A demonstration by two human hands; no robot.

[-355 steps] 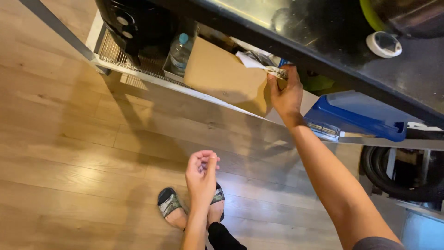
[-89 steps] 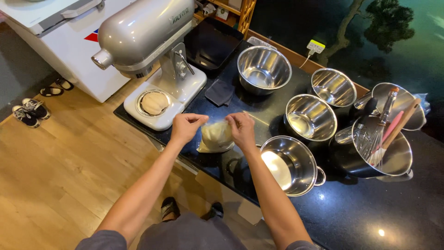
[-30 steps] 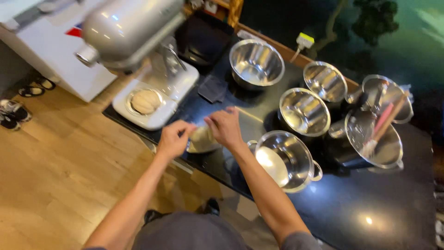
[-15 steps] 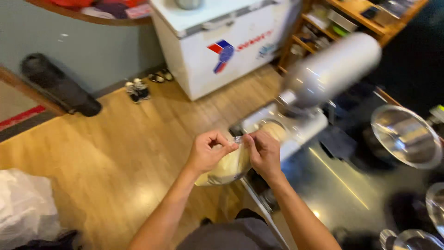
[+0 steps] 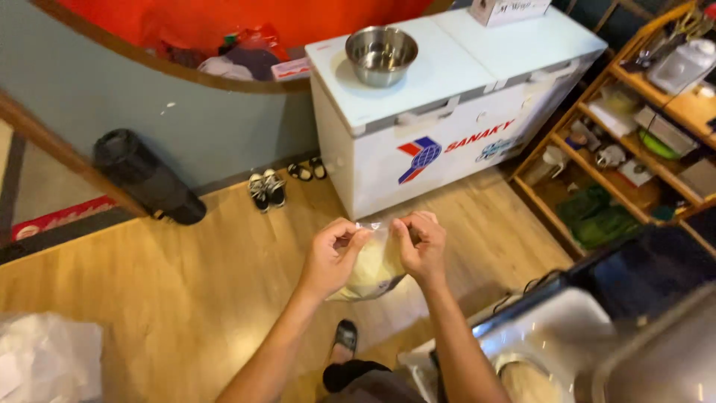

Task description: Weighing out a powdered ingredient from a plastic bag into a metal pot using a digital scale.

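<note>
Item: clear plastic bag holding a pale yellow lump of dough (image 5: 375, 263), held in the air over the wooden plank floor (image 5: 171, 298), between both hands.

Risk: bag likely slips or tears if the pinch at its mouth loosens.

Left hand (image 5: 330, 257): fingers closed, pinching the bag's top edge.

Right hand (image 5: 422, 245): likewise pinched shut on that edge.

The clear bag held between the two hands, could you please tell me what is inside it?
The clear bag holds a pale yellowish lump, probably dough. The fingers cover its top edge, hiding how it closes.
</note>
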